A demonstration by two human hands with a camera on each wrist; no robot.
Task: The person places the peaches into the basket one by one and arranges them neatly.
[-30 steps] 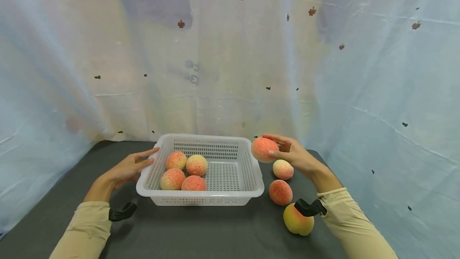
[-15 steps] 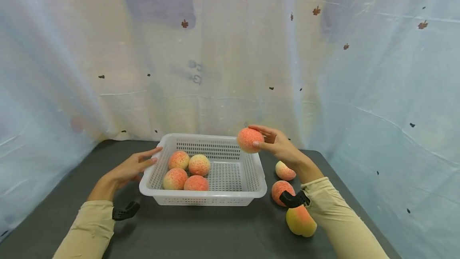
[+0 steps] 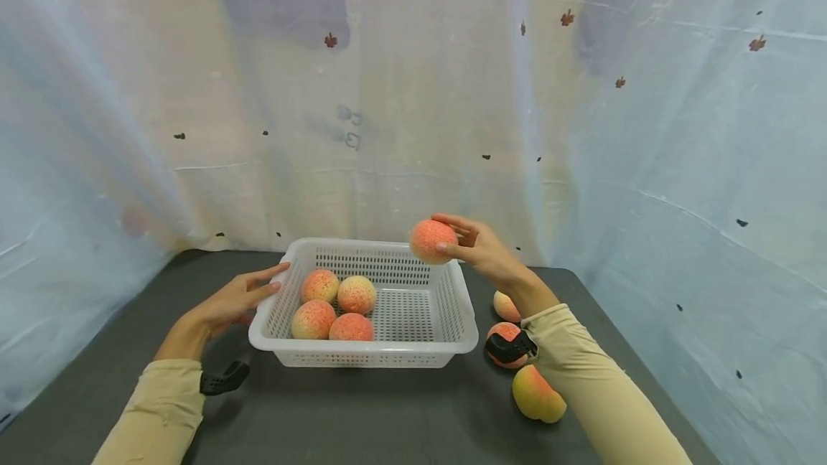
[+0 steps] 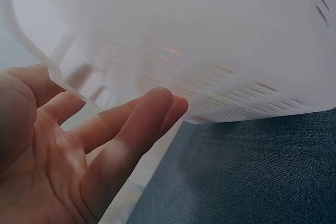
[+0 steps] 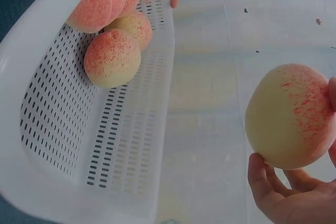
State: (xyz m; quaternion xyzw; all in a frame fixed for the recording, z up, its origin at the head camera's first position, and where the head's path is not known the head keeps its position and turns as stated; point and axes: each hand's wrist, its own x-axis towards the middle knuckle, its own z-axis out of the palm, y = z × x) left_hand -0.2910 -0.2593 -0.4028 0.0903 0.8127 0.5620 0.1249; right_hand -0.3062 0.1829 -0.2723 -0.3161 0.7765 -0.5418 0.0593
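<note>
A white perforated plastic basket (image 3: 362,360) stands on the table, with several peaches (image 3: 357,296) grouped in its left half. My left hand (image 3: 226,303) is at the basket's left end, its extended fingertips touching the rim; in the left wrist view the fingers (image 4: 142,121) lie against the white wall. Above the basket's far right corner, my right hand (image 3: 481,253) holds a red-and-cream peach (image 3: 429,241) between thumb and fingers. In the right wrist view this peach (image 5: 289,116) is apart from the basket, gripped by the curled fingers.
Right of the basket, a pale peach (image 3: 507,306), a red peach (image 3: 505,332) and a larger yellow-red peach (image 3: 538,395) lie on the dark table (image 3: 362,415). The right wrist and its black strap partly cover two of them. A pale plastic sheet (image 3: 400,128) hangs behind.
My right hand has carried its peach leftward and slightly upward, from beside the basket's right rim to above its far right corner. The left hand keeps its place on the rim.
</note>
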